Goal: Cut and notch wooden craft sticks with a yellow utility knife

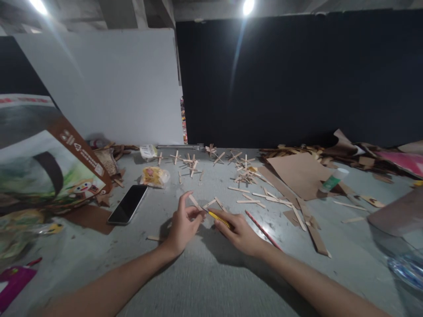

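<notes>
Behind the grey bench [178,286] I see a white panel [99,83] meeting a dark panel [297,79], with lamps overhead. Toward the middle of the far edge sit crossed stick pieces [176,157], several of them in small star-like forms; I count these as finished or nearly so. Loose sticks [248,202] lie scattered right of centre, so I judge the work to be partway along, with the piece between the hands incomplete.

That piece, a wooden stick [195,202], is at the middle of the bench, pinched between thumb and forefinger of my left hand [182,228]. My right hand [242,233] is wrapped around a yellow craft knife [219,219], its tip meeting or nearly meeting the stick's lower end; I can't tell from here whether it cuts in. Both forearms slant inward from the near corners, and the left forefinger points up while the right knuckles face me. A black phone [128,204] lies toward the left edge, and a red striped stick [262,230] lies just beside the right wrist.
</notes>
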`<act>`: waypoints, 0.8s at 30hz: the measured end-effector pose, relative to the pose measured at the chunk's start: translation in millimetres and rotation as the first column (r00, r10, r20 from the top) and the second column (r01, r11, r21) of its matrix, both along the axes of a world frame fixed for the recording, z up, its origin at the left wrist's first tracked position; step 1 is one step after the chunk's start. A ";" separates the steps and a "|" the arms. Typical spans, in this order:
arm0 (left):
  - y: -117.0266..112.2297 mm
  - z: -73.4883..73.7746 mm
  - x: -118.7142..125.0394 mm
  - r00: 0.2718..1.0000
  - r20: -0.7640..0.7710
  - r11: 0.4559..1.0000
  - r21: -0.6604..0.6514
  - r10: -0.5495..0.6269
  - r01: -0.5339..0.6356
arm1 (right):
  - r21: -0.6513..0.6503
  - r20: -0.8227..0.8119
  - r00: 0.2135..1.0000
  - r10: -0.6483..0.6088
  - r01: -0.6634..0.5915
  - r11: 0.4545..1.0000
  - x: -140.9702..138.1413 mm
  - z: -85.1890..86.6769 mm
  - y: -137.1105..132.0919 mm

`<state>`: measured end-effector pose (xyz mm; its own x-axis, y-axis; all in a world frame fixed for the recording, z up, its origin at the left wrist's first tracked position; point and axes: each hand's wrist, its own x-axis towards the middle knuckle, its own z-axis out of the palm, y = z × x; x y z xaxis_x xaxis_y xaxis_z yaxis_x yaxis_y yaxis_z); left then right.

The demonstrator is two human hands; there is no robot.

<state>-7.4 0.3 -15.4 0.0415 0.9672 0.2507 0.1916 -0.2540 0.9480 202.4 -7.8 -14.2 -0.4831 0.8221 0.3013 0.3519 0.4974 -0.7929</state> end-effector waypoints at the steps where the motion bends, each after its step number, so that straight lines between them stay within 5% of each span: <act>1: -0.2 0.3 0.4 1.000 0.005 1.000 0.001 -0.003 0.003 | -0.001 -0.003 1.000 0.000 0.000 1.000 -0.1 -0.2 0.2; 15: -0.1 -3.6 0.0 1.000 -0.013 1.000 0.002 0.000 0.000 | 0.018 -0.027 0.999 0.033 -0.033 0.999 -0.3 -0.6 0.5; 24: -8.9 -5.7 -0.4 0.980 -0.130 0.988 0.014 -0.152 0.155 | 0.032 -0.084 0.996 0.038 -0.035 0.999 -0.6 0.3 0.3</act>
<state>-7.9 -8.6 -21.1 0.2226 0.9405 0.2568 0.2675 -0.3122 0.9116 201.8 -7.5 -13.9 -0.4843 0.7944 0.3665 0.2658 0.5327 -0.8034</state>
